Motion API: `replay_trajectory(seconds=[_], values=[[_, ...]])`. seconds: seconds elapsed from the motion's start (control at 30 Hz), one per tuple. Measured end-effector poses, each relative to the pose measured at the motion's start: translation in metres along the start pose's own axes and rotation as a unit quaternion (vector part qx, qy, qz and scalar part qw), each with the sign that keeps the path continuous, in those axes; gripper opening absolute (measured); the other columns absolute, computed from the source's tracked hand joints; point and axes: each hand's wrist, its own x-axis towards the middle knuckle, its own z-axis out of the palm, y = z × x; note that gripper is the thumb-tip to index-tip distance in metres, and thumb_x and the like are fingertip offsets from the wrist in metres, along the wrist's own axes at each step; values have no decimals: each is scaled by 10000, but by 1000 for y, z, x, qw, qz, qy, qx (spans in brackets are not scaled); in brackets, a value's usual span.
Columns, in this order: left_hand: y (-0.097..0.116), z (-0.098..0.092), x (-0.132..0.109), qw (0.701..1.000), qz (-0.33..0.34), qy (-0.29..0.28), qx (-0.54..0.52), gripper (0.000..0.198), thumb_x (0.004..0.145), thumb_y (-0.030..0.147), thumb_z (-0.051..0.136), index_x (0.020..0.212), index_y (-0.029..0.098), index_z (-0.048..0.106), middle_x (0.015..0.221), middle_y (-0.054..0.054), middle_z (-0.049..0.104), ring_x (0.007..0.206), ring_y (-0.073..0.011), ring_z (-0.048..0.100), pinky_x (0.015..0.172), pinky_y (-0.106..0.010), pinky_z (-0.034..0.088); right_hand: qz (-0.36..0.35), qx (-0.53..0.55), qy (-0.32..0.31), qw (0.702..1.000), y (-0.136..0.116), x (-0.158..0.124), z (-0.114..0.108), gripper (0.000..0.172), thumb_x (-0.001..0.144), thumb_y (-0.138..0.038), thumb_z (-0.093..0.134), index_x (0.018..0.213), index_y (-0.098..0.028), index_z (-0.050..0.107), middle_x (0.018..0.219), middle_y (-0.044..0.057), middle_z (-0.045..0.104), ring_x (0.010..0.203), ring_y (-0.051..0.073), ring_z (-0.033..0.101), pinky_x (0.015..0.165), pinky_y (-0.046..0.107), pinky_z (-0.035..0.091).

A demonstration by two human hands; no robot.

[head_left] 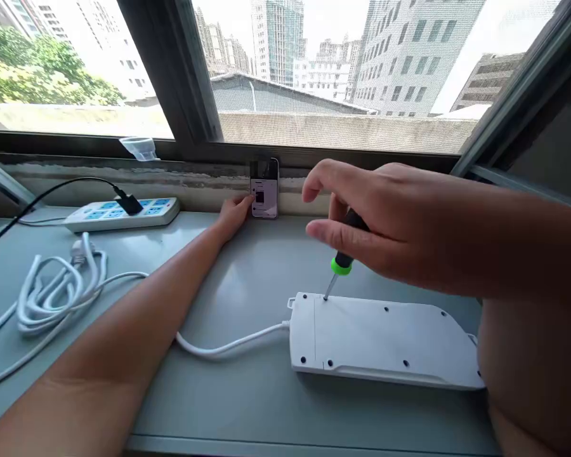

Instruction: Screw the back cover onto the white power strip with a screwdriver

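Observation:
My right hand (375,216) is closed around a screwdriver (343,261) with a black handle and a green collar. Its index finger and thumb stand apart, while the other fingers are mostly hidden. The screwdriver's tip sits in a screw hole near the upper left corner of a white power strip (361,336), which lies with its underside up. Several dark screw holes dot that underside. At the window ledge, my left hand (235,214) has its thumb and fingertips at the left edge of a phone (265,190), which stands upright with its screen lit.
A second power strip (162,212) with blue sockets lies at the left, a black plug (129,202) in it. Coiled white cable (52,298) covers the left side of the grey tabletop (228,406). A clear plastic piece (140,147) rests on the window frame.

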Motion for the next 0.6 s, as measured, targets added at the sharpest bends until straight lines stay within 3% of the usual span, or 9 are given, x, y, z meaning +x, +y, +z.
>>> replay_trajectory(seconds=[0.17,0.27,0.47,0.6], values=[[-5,2,4,999,23,8,25,390,818,499,691,963,153,794,826,-91,779,825,-281,739,819,-386,618,-2,19,8,1000,4,2,4,412,1008,-345,574,1405,-250,524,985,30,759,471,70,468,488,270,333],[-7,2,4,996,59,29,58,413,859,439,628,1131,156,758,931,-95,788,863,-278,745,839,-389,622,-11,37,8,999,6,2,3,446,967,-306,609,1401,-262,519,1049,43,766,467,69,456,452,270,315],[-2,-4,-9,967,198,52,155,648,912,246,602,1550,207,492,1339,-130,713,1233,-317,678,1149,-470,486,-21,0,61,998,5,8,9,341,1034,-492,534,1212,-216,625,829,33,699,521,95,451,520,274,317],[0,-4,-14,942,263,21,207,665,958,230,544,1618,223,461,1491,-133,614,1411,-361,559,1194,-484,433,-12,10,49,999,6,11,10,346,1010,-404,556,1302,-223,595,864,28,705,510,89,450,527,270,335]])
